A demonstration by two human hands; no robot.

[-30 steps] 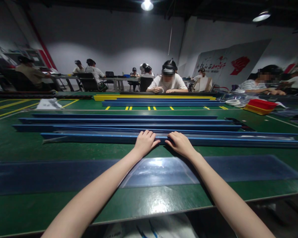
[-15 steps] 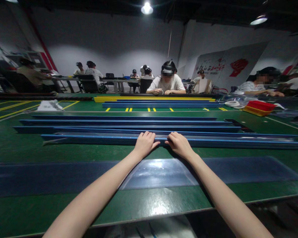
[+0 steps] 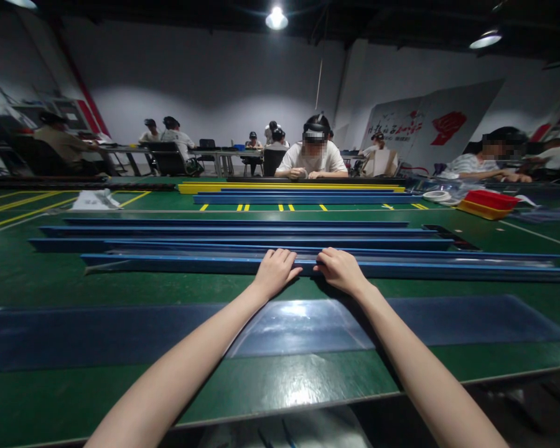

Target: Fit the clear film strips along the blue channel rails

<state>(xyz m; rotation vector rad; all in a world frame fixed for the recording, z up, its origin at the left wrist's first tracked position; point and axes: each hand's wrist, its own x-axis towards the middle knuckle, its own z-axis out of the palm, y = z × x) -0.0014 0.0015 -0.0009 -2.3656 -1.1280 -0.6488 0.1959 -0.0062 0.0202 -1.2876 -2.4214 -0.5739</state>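
A long blue channel strip (image 3: 196, 264) lies crosswise on the green table, nearest of a group of similar strips. My left hand (image 3: 276, 272) is closed over its near edge, fingers bent into the channel and thumb along the front wall. A short gap to the right, my right hand (image 3: 340, 269) grips the same strip with curled fingers, their tips partly hidden. Between the strip and my body a clear plastic sheet (image 3: 429, 318) lies flat, with both forearms passing over it. Behind the held strip run several more blue strips (image 3: 168, 231), parallel to it.
Yellow strips (image 3: 289, 188) and further blue strips lie across the table's far side. A red and yellow tray (image 3: 488, 204) and white rings (image 3: 436, 196) stand at right. A dark flat object (image 3: 452, 236) lies behind the strips. A co-worker (image 3: 313, 152) sits opposite.
Almost nothing differs. The hands and the strip appear slightly farther right, the strip's left end too; both hands keep their hold.
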